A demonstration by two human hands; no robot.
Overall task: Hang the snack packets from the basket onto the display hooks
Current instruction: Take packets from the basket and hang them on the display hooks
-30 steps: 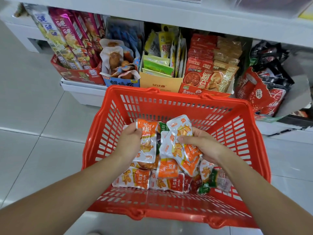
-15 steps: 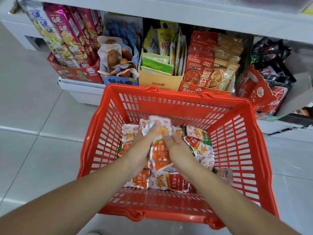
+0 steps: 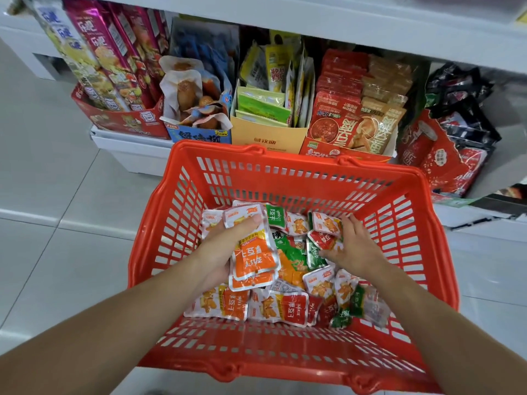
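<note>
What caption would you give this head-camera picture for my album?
In a red basket, the left hand grips orange snack packets; the right hand pinches a red packet.

Large pale grey floor tiles with a soft sheen cover the ground, divided by thin light seams. A white shelving unit stands ahead, its low bottom shelf crowded with cardboard display boxes of packaged goods beneath the white upper shelf. The light is bright and even.
</note>
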